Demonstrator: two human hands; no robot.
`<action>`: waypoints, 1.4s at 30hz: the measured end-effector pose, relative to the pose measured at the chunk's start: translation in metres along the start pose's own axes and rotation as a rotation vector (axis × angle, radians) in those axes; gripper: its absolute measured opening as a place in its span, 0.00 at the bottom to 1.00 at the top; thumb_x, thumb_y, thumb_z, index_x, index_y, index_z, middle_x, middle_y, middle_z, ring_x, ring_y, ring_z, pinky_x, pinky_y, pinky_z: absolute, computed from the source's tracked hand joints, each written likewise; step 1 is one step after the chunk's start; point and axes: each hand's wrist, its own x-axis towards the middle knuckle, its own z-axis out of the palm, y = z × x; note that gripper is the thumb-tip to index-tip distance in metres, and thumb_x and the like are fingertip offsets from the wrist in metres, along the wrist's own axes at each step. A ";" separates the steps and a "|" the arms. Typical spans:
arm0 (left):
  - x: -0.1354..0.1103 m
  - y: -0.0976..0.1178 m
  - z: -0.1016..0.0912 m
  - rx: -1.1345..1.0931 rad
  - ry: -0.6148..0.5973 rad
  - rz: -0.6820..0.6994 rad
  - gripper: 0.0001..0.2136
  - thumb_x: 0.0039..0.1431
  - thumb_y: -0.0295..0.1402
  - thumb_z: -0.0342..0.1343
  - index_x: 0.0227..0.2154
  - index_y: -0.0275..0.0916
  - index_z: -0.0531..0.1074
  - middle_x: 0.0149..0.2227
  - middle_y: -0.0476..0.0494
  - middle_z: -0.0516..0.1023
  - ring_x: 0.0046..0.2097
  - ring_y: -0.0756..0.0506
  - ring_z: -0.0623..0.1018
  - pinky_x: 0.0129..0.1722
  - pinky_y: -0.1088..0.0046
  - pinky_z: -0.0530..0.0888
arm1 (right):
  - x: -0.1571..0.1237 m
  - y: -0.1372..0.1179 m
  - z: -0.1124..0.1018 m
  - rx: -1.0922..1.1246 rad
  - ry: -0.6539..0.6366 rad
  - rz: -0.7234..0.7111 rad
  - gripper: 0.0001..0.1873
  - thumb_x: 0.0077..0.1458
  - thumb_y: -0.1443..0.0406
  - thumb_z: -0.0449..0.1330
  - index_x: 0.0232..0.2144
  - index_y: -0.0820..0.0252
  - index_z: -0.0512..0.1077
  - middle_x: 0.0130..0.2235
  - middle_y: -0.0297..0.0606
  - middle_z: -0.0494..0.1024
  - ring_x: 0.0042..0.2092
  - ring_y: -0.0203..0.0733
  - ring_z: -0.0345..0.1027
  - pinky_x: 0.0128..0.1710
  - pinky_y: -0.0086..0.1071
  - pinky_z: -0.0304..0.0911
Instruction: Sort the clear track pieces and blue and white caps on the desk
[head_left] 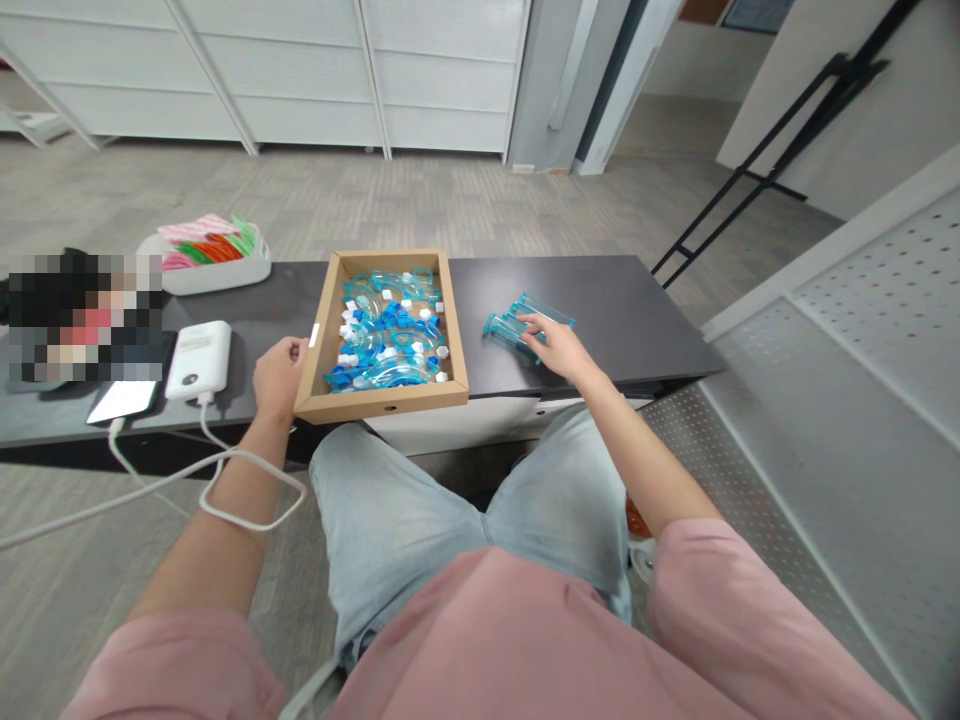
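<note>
My right hand point(555, 346) is over a small group of clear blue plastic tubes point(506, 330) lying side by side on the dark table. Its fingers bend down around one of them, and the palm hides part of the group. At the left wall of a shallow cardboard box point(382, 405), my left hand point(279, 378) rests in a loose fist, its knuckles against the cardboard. Inside the box are clear blue curved tubes point(397, 372), with blue pieces point(397, 318) and small white pieces point(442, 352) mixed among them.
On the left of the dark table point(592, 290) are a white power bank point(199, 360), a phone point(127, 398) and a white basket point(225, 276) of colourful strips. A white cable point(259, 525) loops across my left forearm. A perforated metal panel point(847, 400) stands at the right.
</note>
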 end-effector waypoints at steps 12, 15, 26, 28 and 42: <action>-0.004 0.003 -0.001 0.003 0.002 0.005 0.17 0.79 0.41 0.53 0.51 0.40 0.85 0.50 0.35 0.90 0.50 0.38 0.83 0.40 0.70 0.66 | -0.011 -0.016 0.009 -0.254 -0.023 -0.068 0.19 0.77 0.55 0.64 0.60 0.55 0.86 0.59 0.52 0.87 0.63 0.64 0.78 0.68 0.57 0.72; -0.005 0.003 -0.001 0.000 0.002 0.002 0.17 0.78 0.41 0.53 0.51 0.40 0.86 0.50 0.36 0.90 0.50 0.38 0.83 0.40 0.69 0.67 | -0.011 -0.017 0.010 -0.277 -0.025 -0.071 0.22 0.71 0.52 0.71 0.60 0.55 0.86 0.59 0.52 0.87 0.64 0.67 0.77 0.67 0.58 0.72; -0.004 0.004 -0.002 -0.010 -0.016 -0.020 0.17 0.79 0.41 0.53 0.53 0.40 0.85 0.51 0.36 0.90 0.51 0.38 0.83 0.42 0.69 0.67 | -0.010 0.001 0.009 -0.018 0.157 -0.016 0.22 0.67 0.57 0.68 0.60 0.56 0.83 0.57 0.51 0.85 0.58 0.61 0.82 0.66 0.55 0.75; -0.004 0.004 -0.003 -0.014 -0.019 -0.022 0.17 0.79 0.42 0.53 0.53 0.40 0.85 0.51 0.36 0.89 0.51 0.38 0.83 0.42 0.69 0.67 | -0.009 0.004 0.006 -0.045 0.140 -0.016 0.22 0.67 0.58 0.67 0.60 0.56 0.83 0.58 0.51 0.84 0.59 0.61 0.81 0.67 0.56 0.74; 0.000 0.000 0.002 0.006 0.010 -0.008 0.16 0.78 0.39 0.53 0.52 0.41 0.86 0.52 0.37 0.90 0.53 0.38 0.84 0.42 0.70 0.68 | -0.006 -0.022 -0.011 -0.379 -0.047 0.060 0.23 0.67 0.57 0.70 0.62 0.55 0.80 0.60 0.51 0.85 0.61 0.64 0.77 0.62 0.53 0.75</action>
